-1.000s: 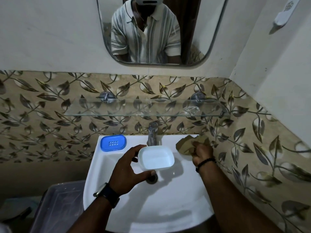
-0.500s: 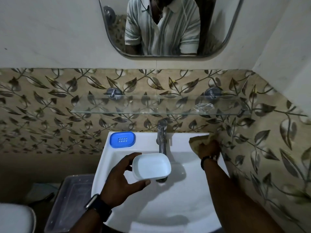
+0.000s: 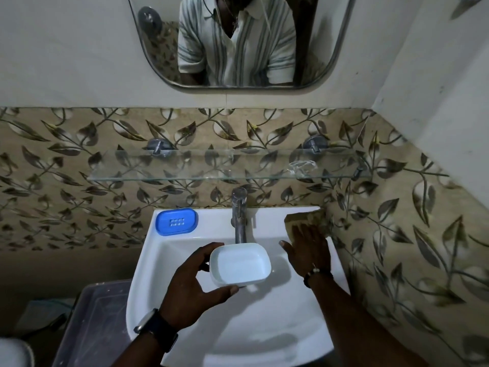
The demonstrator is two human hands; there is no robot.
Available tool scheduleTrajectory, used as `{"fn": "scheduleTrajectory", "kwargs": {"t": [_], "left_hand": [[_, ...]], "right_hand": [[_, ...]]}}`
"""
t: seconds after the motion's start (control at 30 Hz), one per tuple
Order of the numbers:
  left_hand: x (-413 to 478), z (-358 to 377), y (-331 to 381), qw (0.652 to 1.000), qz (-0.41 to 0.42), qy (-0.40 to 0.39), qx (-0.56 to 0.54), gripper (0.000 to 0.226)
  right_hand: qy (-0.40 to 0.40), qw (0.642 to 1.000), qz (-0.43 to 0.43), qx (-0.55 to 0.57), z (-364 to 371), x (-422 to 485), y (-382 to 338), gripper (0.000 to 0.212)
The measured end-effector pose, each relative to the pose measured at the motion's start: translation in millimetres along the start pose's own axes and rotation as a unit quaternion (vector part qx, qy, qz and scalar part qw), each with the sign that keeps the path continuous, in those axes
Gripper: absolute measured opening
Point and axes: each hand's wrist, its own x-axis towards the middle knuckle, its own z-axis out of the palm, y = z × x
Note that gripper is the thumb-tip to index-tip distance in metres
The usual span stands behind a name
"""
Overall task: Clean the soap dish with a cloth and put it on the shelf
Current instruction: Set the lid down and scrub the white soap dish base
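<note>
My left hand (image 3: 197, 283) holds a white soap dish tray (image 3: 240, 264) over the basin, fingers on its left and front edges, hollow side up. The dish's blue perforated insert (image 3: 176, 221) lies on the sink's back left rim. A brown cloth (image 3: 307, 217) sits on the sink's back right corner. My right hand (image 3: 308, 249) rests flat beside and partly on the cloth's near edge, fingers spread. A glass shelf (image 3: 201, 170) runs along the wall above the tap.
A white sink (image 3: 238, 332) fills the foreground, with a chrome tap (image 3: 239, 214) at its back centre. A small clear object (image 3: 303, 166) lies on the shelf's right part. A clear plastic bin (image 3: 92, 324) stands left of the sink. A mirror (image 3: 240, 41) hangs above.
My right hand carried the cloth from beside the dish to the sink's back right corner, laid it down and opened flat. The left hand kept holding the tray. The view tilted down.
</note>
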Motion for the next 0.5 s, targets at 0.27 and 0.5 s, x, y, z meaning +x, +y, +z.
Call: {"fn": "scheduleTrajectory", "kwargs": {"t": [0.27,0.5], "left_hand": [[-3,-3,-1,1.0,-0.008,0.002,-0.011,0.078],[-5,-9,0,1.0,-0.006,0.012,-0.009,0.078]], "right_hand": [[-0.097,0.994,0.013,0.042,-11,22,-5,0.087],[-0.141,0.988,0.014,0.055,-21,30,-4,0.089]]}}
